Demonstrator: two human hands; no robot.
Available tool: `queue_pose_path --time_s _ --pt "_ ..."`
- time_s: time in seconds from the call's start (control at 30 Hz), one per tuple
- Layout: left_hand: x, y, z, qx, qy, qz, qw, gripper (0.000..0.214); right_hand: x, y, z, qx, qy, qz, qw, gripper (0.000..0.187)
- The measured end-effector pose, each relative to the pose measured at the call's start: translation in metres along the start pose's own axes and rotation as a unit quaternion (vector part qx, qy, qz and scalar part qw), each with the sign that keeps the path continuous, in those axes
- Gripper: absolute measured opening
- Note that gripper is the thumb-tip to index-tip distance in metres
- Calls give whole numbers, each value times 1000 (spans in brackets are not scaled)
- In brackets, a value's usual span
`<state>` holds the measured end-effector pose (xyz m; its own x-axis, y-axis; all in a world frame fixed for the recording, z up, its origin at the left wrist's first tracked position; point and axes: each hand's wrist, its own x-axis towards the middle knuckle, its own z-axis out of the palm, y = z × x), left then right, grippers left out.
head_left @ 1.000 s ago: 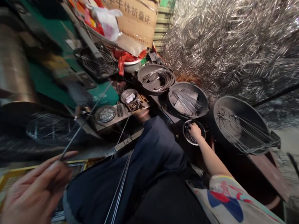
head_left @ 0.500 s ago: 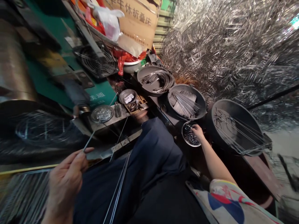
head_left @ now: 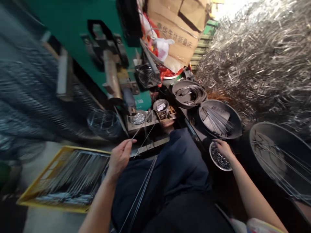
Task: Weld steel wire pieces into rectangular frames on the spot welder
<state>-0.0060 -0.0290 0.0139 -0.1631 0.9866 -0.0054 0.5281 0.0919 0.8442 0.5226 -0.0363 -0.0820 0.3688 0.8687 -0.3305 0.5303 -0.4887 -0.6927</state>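
My left hand (head_left: 120, 156) pinches a thin metal rod (head_left: 136, 133) between thumb and fingers, its far end pointing up toward the machine. My right hand (head_left: 224, 149) is over a white-rimmed bowl (head_left: 217, 164) of small dark metal pieces, fingertips drawn together at the pieces. Whatever those fingers hold is too small to make out. Across my dark trousers lie several long thin rods (head_left: 143, 184). A small dish of shiny bits (head_left: 138, 117) sits on the machine ledge beyond my left hand.
On the left is a yellow crate (head_left: 65, 208) of metal rods. The green machine (head_left: 80, 16) stands ahead. Dark pans (head_left: 239, 134) with rods and wire line the right side, beside a large heap of bent wire (head_left: 252, 55). A cardboard box (head_left: 175, 38) stands at the back.
The view has swung left, bringing the whole yellow crate in. My left hand still pinches the rod. My right hand stays at the bowl, its fingers now nearer the far rim.
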Motion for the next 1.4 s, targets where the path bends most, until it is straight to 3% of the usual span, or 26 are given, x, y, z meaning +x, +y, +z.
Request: queue_pose_path --time_s 0.23,0.33,0.47,0.57,0.63,0.73,0.83,0.93,1.0,1.1,1.2,1.27,1.4 --pt "9 6 7 16 -10 76 997 39 -39 -120 57 182 -129 -164 961 41" --pt "7 0 4 32 -5 99 995 37 -58 -145 77 167 -145 -227 949 38" --pt "10 -9 -4 48 -9 120 992 35 -70 -137 92 59 -53 -310 947 33" --pt "30 -5 0 138 -47 122 982 35 -74 -122 96 -21 -4 -328 944 32" --pt "53 3 9 228 -92 110 963 35 -76 -117 93 -58 1 -314 948 31" --pt "86 13 26 274 -119 96 949 32 -78 -115 83 -114 -5 -324 939 30" --pt "95 12 33 279 -121 87 949 30 -80 -120 67 -174 -25 -356 918 25" --pt "75 1 23 279 -113 80 950 29 -82 -142 62 -157 -33 -349 923 26" --pt "51 -9 12 276 -102 78 952 31 -83 -170 75 -95 -57 -338 935 28" --pt "11 -16 -4 184 -46 105 976 32 -80 -222 125 44 -138 -315 938 35" --pt "-23 -15 -15 50 38 135 989 29 -77 -267 188 209 -216 -227 926 37" --pt "-38 -11 -19 21 72 129 989 27 -80 -287 221 291 -261 -164 906 35" --pt "-46 -7 -26 5 98 108 989 27 -92 -310 248 369 -323 -123 863 33"
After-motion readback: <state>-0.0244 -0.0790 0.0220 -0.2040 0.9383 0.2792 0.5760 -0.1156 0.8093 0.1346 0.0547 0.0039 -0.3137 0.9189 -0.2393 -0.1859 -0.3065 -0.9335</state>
